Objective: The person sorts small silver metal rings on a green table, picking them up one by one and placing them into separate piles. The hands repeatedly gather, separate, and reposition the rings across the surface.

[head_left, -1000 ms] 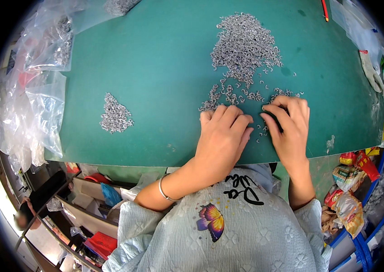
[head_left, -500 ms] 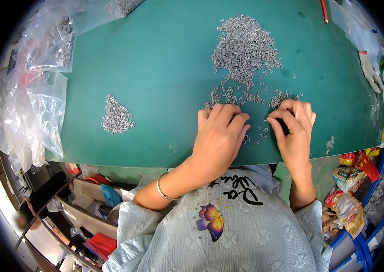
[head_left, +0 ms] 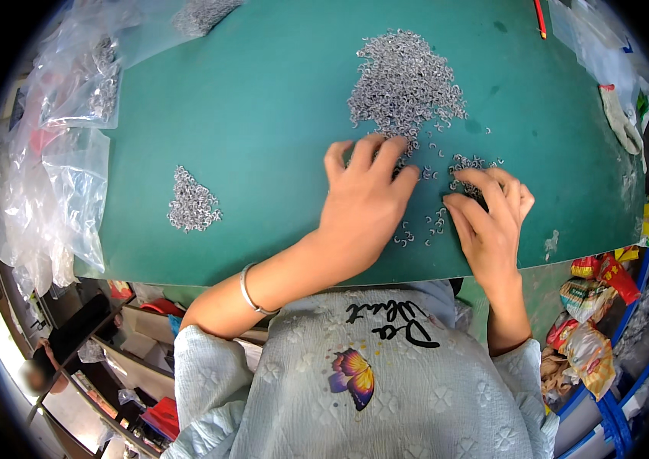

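A large heap of small grey C-shaped metal pieces (head_left: 405, 80) lies on the green tabletop (head_left: 278, 99). Over its near edge reaches my left hand (head_left: 366, 191), palm down, fingers spread and bent, their tips among the pieces; what lies under the palm is hidden. To its right, my right hand (head_left: 494, 210) curves over a small cluster of the same pieces (head_left: 468, 163). Thumb and index finger stand apart there, and I see nothing gripped between them. Several loose pieces (head_left: 435, 222) are scattered between the two hands.
A smaller heap of grey pieces (head_left: 193, 200) sits at the left. Clear plastic bags (head_left: 72, 183) cover the left edge, and a filled bag (head_left: 203, 14) lies at the far left. Along the right edge are a glove (head_left: 620, 121) and a red pen-like stick (head_left: 540, 19).
My left hand has moved away from me to the big heap's near edge, its fingers spreading. The right hand has shifted slightly, its fingers opening over the cluster. The whole view has shifted a little.
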Demonstrator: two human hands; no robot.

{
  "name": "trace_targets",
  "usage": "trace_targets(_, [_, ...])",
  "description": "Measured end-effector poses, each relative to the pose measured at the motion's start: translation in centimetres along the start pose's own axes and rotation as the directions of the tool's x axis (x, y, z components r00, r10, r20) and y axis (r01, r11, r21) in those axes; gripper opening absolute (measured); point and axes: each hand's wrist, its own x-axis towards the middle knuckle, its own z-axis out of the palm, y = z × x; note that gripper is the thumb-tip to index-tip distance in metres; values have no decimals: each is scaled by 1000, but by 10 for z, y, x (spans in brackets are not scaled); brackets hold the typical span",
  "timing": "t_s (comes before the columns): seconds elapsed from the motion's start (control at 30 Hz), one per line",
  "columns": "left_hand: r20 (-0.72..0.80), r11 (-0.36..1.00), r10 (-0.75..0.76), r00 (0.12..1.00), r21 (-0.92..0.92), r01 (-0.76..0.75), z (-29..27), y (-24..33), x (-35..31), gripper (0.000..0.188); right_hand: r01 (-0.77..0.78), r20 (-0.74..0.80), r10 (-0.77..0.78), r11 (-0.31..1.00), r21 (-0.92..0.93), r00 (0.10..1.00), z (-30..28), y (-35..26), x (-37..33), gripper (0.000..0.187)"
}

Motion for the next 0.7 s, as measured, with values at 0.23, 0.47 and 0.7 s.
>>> trace_targets(0.23, [-13, 997, -6, 1000, -77, 5, -6, -1, -1, 30, -44, 1, 45, 983, 180, 999, -7, 3, 0, 19])
trace_targets(0.47, [26, 997, 65, 998, -40, -64, 10, -5, 9, 24, -28, -56, 32, 997, 67, 998, 18, -2, 19, 17])
trace_targets(0.7, [-38, 990, 57, 998, -125, -61, 6, -4, 3, 19, -49, -8, 51, 988, 148, 999, 10, -1, 13, 19])
